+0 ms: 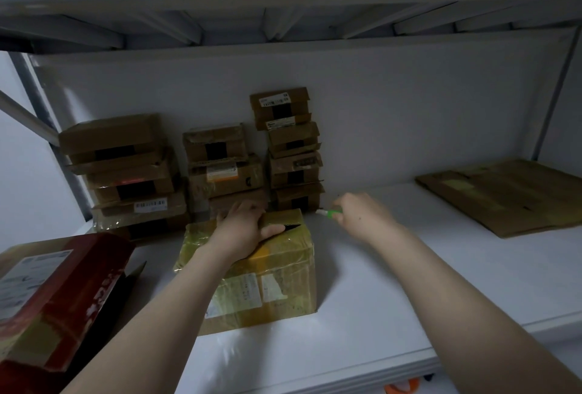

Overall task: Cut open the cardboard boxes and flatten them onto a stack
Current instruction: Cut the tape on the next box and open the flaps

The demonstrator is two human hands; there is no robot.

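1. Nearest to me, below the near right corner of the taped box, an orange object is cut off by the frame edge. I cannot identify it.
2. A red box lies near and to the left of the taped box, tilted, with its near end out of frame.
3. The taped box stands on the white counter. It is wrapped in glossy yellowish tape. Its labels are too dim to read.
4. The left hand grips the far top edge of the taped box. Its thumb lies at a dark gap where a flap has lifted.
5. The right hand is closed round a green-and-white cutter, just off the far right corner of the taped box and apart from it. I cannot tell whether the blade is out.
6. I judge the step in hand to be cutting this box open. The next move calls for bringing the cutter tip to the tape seam, clear of the left thumb.
7. Behind the taped box, three piles of uncut boxes stand against the wall.
8. Far to the right of the taped box lies the flattened cardboard stack, partly cut off. I cannot count its layers.
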